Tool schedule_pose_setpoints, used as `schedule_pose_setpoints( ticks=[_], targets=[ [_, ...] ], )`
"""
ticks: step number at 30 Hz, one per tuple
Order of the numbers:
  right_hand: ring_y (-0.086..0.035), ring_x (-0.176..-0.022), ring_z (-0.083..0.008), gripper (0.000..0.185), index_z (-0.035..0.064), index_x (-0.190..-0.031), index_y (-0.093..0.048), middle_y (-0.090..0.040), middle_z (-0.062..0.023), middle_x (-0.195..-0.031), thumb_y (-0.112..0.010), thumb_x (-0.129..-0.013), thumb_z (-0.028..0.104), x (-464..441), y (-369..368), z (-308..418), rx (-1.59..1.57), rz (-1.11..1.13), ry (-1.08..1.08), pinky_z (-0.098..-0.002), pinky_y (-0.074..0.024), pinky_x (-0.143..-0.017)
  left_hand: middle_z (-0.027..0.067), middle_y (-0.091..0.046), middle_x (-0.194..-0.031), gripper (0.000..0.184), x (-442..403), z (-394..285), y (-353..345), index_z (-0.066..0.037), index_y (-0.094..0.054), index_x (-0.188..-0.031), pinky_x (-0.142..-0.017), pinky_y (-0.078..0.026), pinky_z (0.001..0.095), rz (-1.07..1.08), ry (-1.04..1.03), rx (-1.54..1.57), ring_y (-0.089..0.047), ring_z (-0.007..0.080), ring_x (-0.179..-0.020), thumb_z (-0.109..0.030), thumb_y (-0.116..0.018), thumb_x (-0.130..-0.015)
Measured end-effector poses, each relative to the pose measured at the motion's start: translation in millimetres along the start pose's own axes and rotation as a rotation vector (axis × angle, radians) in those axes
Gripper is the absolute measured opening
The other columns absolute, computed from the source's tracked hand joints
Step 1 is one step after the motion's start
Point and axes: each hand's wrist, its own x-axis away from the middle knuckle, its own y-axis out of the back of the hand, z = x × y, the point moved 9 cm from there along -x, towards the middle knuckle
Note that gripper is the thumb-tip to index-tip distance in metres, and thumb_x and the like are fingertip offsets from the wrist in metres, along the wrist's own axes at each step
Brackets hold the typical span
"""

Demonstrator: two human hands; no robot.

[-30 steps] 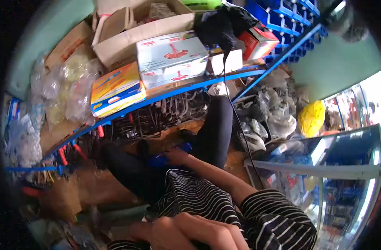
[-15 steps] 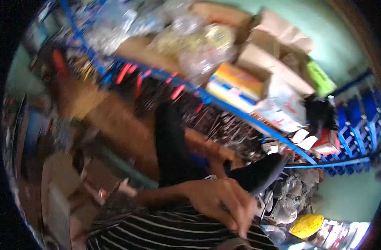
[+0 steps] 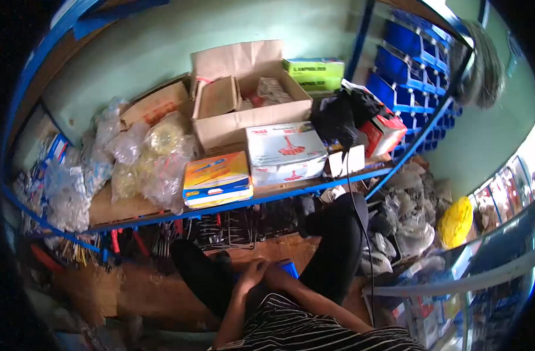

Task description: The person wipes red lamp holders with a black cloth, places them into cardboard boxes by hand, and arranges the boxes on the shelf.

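Note:
My left hand (image 3: 253,276) and my right hand (image 3: 274,275) are together between my bent knees, touching each other. The left hand's fingers look folded and pressed against the right hand, with no object showing in them. The right hand's fingers are hidden by the left hand and the low angle. Beside the right hand shows the edge of a blue plastic object (image 3: 288,268), mostly covered. In front of my knees runs a blue-framed shelf (image 3: 261,200), with an orange and blue box (image 3: 216,178) and a white box (image 3: 286,151) near its front edge.
An open cardboard box (image 3: 253,124), bagged goods (image 3: 162,146) and a green box (image 3: 314,75) also stand on the shelf. Tools with red handles (image 3: 115,241) hang below it. Blue bins (image 3: 399,70), a yellow bag (image 3: 456,222) and a glass counter (image 3: 489,281) are on the right.
The tilted, blurred view has become level and sharp. A hand that was raised near the camera with fingers pinched is down; both hands now meet between the knees.

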Motion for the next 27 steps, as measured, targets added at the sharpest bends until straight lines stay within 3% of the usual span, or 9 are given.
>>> schedule_pose_setpoints(
  ticks=[2,8,12,15,20,22,24,25,27],
  targets=[
    [-0.067,-0.1,-0.0404,0.03,-0.0045,-0.102,-0.069,-0.069,-0.0277,-0.106,-0.061,-0.084,0.018,10,80,44,-0.066,0.125,-0.048,-0.0525,-0.0513,-0.087,0.0199,-0.07,-0.108,0.029,-2,-11,9,0.004,-0.067,-0.112,-0.091,-0.05,0.037,-0.073,0.014,-0.013,-0.067,0.0283,-0.103,-0.022,-0.058,-0.1],
    [-0.069,-0.086,-0.0405,0.028,0.0006,-0.103,-0.07,-0.071,-0.0237,-0.1,-0.059,-0.084,0.018,-17,58,23,-0.035,-0.065,-0.148,-0.0532,-0.0522,-0.082,0.0158,-0.07,-0.087,0.028,3,23,33,0.002,-0.068,-0.105,-0.075,-0.051,0.0334,-0.337,0.002,0.043,-0.068,0.0223,-0.08,-0.023,-0.058,-0.101],
    [-0.069,-0.091,-0.0414,0.03,0.0017,-0.106,-0.07,-0.071,-0.0227,-0.101,-0.058,-0.087,0.021,-20,66,38,-0.167,-0.146,-0.126,-0.0514,-0.0518,-0.083,0.0152,-0.071,-0.091,0.029,25,3,48,0.003,-0.068,-0.106,-0.077,-0.05,0.0309,-0.344,0.049,0.022,-0.067,0.0177,-0.084,-0.025,-0.061,-0.1],
    [-0.068,-0.095,-0.0414,0.032,0.0025,-0.109,-0.07,-0.071,-0.022,-0.102,-0.061,-0.088,0.024,-20,103,64,-0.254,-0.074,-0.127,-0.0488,-0.052,-0.084,0.0125,-0.071,-0.093,0.029,50,-22,72,0.003,-0.068,-0.107,-0.08,-0.049,0.0287,-0.583,-0.023,0.003,-0.065,0.0152,-0.088,-0.023,-0.06,-0.101],
    [-0.069,-0.095,-0.0322,0.036,-0.0001,-0.114,-0.067,-0.072,-0.0192,-0.104,-0.064,-0.096,0.031,-21,149,87,-0.656,-0.186,0.084,-0.0402,-0.0535,-0.083,0.0058,-0.068,-0.092,0.024,75,-90,110,0.002,-0.066,-0.094,-0.081,-0.048,0.0284,-0.717,0.083,0.549,-0.063,0.0153,-0.087,-0.019,-0.058,-0.101],
    [-0.068,-0.096,-0.0242,0.029,-0.0014,-0.114,-0.065,-0.07,-0.0176,-0.106,-0.063,-0.099,0.022,-13,161,88,-0.872,-0.308,0.154,-0.0359,-0.0535,-0.082,0.0091,-0.067,-0.093,0.022,81,-199,142,0.002,-0.065,-0.095,-0.082,-0.048,0.0299,-0.72,-0.16,0.265,-0.063,0.0155,-0.088,-0.017,-0.054,-0.102],
    [-0.067,-0.095,-0.0238,0.025,-0.0009,-0.115,-0.064,-0.069,-0.0162,-0.105,-0.064,-0.097,0.017,-7,167,81,-0.865,-0.331,0.066,-0.036,-0.0534,-0.082,0.0135,-0.065,-0.096,0.03,95,-303,169,0.0,-0.06,-0.105,-0.08,-0.052,0.0361,-0.736,-0.512,0.053,-0.065,0.0232,-0.088,-0.029,-0.059,-0.098],
    [-0.066,-0.095,-0.0236,0.024,-0.0006,-0.115,-0.064,-0.069,-0.0155,-0.105,-0.064,-0.097,0.015,-5,166,79,-0.859,-0.333,0.024,-0.0361,-0.0534,-0.082,0.0195,-0.058,-0.117,0.047,101,-348,174,0.005,-0.055,-0.119,-0.088,-0.054,0.042,-0.618,-0.72,0.336,-0.064,0.0297,-0.096,-0.028,-0.071,-0.09],
    [-0.065,-0.092,-0.0223,0.024,-0.0001,-0.117,-0.064,-0.067,-0.0124,-0.102,-0.063,-0.095,0.008,-5,163,74,-0.867,-0.411,0.077,-0.0337,-0.0521,-0.082,0.0221,-0.039,-0.138,0.091,114,-438,183,-0.003,-0.03,-0.142,-0.084,-0.056,0.048,-0.363,-1.028,0.031,-0.054,0.0344,-0.11,-0.049,-0.077,-0.08]
  ],
)
